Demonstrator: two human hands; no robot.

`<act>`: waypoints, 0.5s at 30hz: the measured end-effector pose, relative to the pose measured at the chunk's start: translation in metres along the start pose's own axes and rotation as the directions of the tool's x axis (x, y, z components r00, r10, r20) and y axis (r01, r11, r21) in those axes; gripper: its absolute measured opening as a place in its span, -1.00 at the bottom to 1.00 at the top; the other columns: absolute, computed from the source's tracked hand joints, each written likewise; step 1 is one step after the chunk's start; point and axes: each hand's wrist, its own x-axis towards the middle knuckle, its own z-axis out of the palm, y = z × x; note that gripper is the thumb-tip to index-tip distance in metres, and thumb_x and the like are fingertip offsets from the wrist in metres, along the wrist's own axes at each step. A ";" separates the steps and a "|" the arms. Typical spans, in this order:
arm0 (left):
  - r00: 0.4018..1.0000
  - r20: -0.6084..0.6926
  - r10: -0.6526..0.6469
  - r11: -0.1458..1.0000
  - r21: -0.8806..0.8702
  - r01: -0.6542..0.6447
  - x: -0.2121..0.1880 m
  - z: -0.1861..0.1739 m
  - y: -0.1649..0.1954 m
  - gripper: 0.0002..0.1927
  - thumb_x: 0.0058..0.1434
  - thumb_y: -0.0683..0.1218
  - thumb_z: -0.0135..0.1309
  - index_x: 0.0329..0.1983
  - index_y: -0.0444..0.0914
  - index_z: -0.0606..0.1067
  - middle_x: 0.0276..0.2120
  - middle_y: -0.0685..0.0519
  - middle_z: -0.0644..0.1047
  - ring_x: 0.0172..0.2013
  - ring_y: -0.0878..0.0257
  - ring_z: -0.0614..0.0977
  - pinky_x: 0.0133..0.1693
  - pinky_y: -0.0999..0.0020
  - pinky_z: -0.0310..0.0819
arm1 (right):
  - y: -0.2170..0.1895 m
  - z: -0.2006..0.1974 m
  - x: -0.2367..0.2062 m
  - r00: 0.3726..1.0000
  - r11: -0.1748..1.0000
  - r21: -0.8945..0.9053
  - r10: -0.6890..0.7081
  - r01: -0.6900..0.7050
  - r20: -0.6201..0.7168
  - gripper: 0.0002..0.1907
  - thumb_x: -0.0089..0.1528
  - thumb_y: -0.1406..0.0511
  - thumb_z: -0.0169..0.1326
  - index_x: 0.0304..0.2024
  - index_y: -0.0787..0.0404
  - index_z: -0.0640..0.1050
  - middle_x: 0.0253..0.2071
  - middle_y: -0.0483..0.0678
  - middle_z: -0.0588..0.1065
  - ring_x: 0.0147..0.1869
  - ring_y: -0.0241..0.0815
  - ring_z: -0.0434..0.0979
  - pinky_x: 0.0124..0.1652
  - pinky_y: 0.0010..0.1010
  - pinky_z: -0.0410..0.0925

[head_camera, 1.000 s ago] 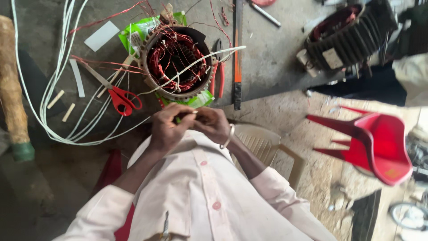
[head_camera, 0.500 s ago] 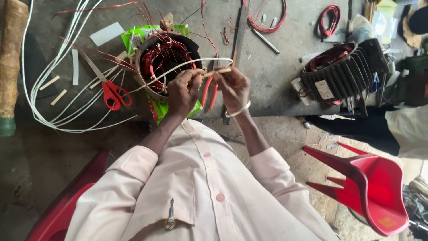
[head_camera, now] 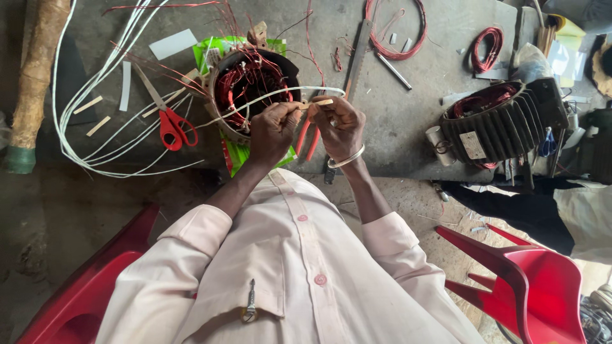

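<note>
Over the stator, both hands now raised.

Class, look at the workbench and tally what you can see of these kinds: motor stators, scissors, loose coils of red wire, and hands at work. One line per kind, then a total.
Motor stators: 2, one open with red windings, one dark and finned
Red-handled scissors: 1
Loose red wire coils: 2, large, small
Hands: 2, left hand, right hand
Total: 7

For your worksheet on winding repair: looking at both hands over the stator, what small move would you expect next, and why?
Probably slide the white sleeve further along the wire toward the stator. Both the left hand and right hand pinch it just above the copper windings, and its free end near the right hand sits clear of the core.
</note>
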 end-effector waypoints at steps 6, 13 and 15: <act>1.000 0.005 0.015 0.998 -0.055 -0.014 -0.002 0.000 0.002 -0.77 0.41 -0.08 0.11 -0.01 -0.31 0.61 -0.27 -0.08 0.65 -0.33 0.21 0.71 -0.29 0.32 0.58 | -0.011 0.008 -0.005 0.994 0.975 -0.215 -0.078 0.059 -0.081 -0.91 0.30 0.43 0.25 -0.19 0.38 0.62 -0.37 -0.13 0.60 -0.29 -0.45 0.59 -0.29 -0.60 0.41; 0.996 0.024 -0.081 0.992 -0.092 0.083 -0.005 0.001 0.003 -0.78 0.37 -0.09 0.13 -0.04 -0.31 0.63 -0.32 -0.07 0.64 -0.42 0.28 0.66 -0.36 0.39 0.54 | -0.014 0.012 -0.012 0.980 0.975 -0.210 -0.106 0.069 -0.169 -0.90 0.29 0.43 0.27 -0.18 0.38 0.63 -0.37 -0.12 0.58 -0.31 -0.45 0.57 -0.30 -0.60 0.40; 0.999 0.012 -0.034 0.995 -0.088 0.035 -0.004 0.001 0.002 -0.78 0.37 -0.09 0.13 -0.04 -0.31 0.63 -0.31 -0.06 0.64 -0.38 0.30 0.68 -0.33 0.41 0.56 | -0.016 0.011 -0.012 0.978 0.969 -0.227 -0.135 0.096 -0.161 -0.89 0.28 0.43 0.27 -0.17 0.38 0.62 -0.35 -0.11 0.59 -0.29 -0.45 0.56 -0.28 -0.59 0.41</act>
